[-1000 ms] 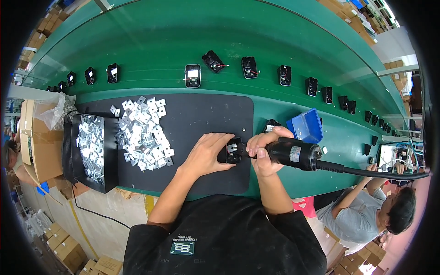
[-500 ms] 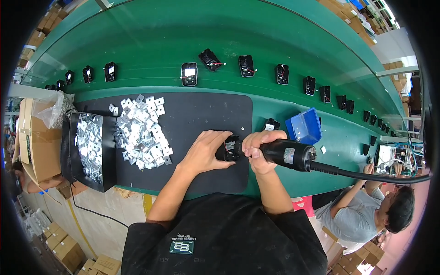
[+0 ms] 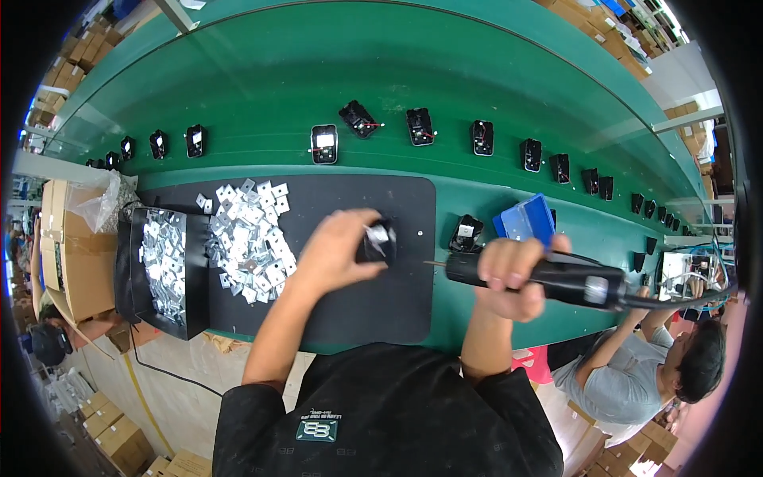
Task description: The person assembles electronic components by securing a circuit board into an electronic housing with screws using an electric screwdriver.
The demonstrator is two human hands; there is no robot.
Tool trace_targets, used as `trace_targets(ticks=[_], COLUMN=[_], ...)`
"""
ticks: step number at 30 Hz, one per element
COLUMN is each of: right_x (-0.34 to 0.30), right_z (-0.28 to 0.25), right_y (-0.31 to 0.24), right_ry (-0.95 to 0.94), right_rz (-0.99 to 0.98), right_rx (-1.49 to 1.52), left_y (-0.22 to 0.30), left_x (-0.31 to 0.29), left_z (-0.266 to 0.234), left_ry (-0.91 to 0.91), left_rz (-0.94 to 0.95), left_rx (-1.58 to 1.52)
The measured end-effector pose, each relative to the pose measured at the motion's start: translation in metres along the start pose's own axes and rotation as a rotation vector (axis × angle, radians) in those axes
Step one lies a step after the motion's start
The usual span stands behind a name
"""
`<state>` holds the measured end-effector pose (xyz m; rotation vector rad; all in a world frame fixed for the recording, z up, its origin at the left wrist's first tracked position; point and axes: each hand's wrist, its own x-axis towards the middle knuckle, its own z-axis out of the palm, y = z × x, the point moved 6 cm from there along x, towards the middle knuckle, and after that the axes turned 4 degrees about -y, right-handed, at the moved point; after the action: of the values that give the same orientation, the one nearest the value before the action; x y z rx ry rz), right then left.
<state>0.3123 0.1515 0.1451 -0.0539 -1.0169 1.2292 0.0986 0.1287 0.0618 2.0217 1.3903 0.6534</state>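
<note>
My left hand (image 3: 338,253) is curled around a small black plastic housing (image 3: 378,242) above the black mat (image 3: 389,310). Something pale and shiny shows inside the housing. In my right hand (image 3: 510,278) is a black electric screwdriver (image 3: 584,284), its fingers wrapped round the barrel. The thin bit points left toward the housing, with a gap between them. From the tool's back end a cable runs off to the right. Another black housing (image 3: 466,233) lies just beyond the screwdriver, beside a blue plastic bin (image 3: 524,219).
Small square metal plates (image 3: 250,238) lie heaped on the mat's left, next to a black box (image 3: 195,274) full of them. Several black housings (image 3: 324,145) line the green belt (image 3: 262,87) at the back. A cardboard box (image 3: 83,262) stands far left; a co-worker (image 3: 628,378) sits at right.
The screwdriver has been drawn back to the right, away from the housing, baring its bit. My left hand has shifted slightly left with the housing.
</note>
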Motion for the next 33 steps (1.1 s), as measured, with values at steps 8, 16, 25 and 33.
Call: trace_targets(ticks=[8, 16, 25, 33], right_x=[-0.006, -0.031, -0.028, -0.035], right_z=[-0.053, -0.079, -0.050, -0.066], right_y=[-0.062, -0.103, -0.125, -0.146], right_ry=[0.192, 0.362, 0.257, 0.290], right_rz=[-0.099, -0.168, -0.164, -0.200], right_rx=[-0.247, -0.480, -0.347, -0.368], left_y=[-0.139, -0.106, -0.052, 0.022], left_x=[0.023, 0.070, 0.133, 0.009], left_z=[-0.117, -0.112, -0.048, -0.002], left_ry=[0.416, 0.190, 0.158, -0.240], left_rz=[-0.391, -0.343, -0.181, 0.241], left_rx=[0.195, 0.704, 0.779, 0.304])
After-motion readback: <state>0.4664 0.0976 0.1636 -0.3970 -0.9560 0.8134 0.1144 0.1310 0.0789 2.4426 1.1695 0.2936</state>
